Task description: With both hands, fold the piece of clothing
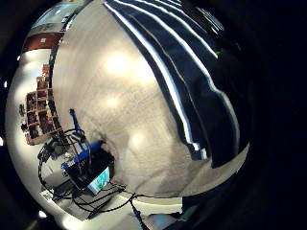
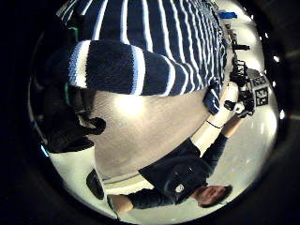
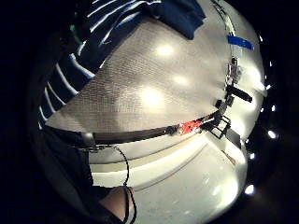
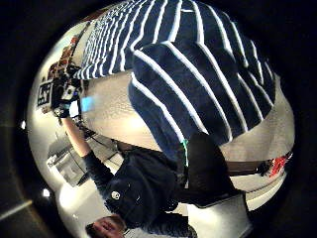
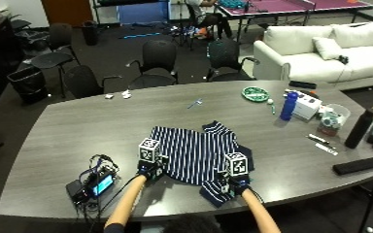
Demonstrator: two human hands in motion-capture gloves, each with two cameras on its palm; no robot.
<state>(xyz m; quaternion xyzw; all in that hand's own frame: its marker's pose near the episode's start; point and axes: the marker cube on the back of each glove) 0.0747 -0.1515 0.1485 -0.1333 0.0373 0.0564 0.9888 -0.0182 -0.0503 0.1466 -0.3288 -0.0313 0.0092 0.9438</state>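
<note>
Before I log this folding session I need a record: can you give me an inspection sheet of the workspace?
Surface: grey wood-grain table.
Job's things: navy white-striped top lying near the front edge, partly folded.
Clutter: blue bottle, black bottle, green dish, white box.
Hands: left hand and right hand each hold the top's near edge.
Cables: black tangle by a small device.
Surroundings: black chairs, white sofa.

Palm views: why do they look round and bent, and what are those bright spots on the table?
Palm views: a very wide-angle lens bulges the striped garment and curves the table, leaving a dark ring around each picture. Left little finger side and right little finger side views: the pale blobs are glare from lights reflected on the tabletop. Outside view: straighter lines, even light, soft sheen on the table.
</note>
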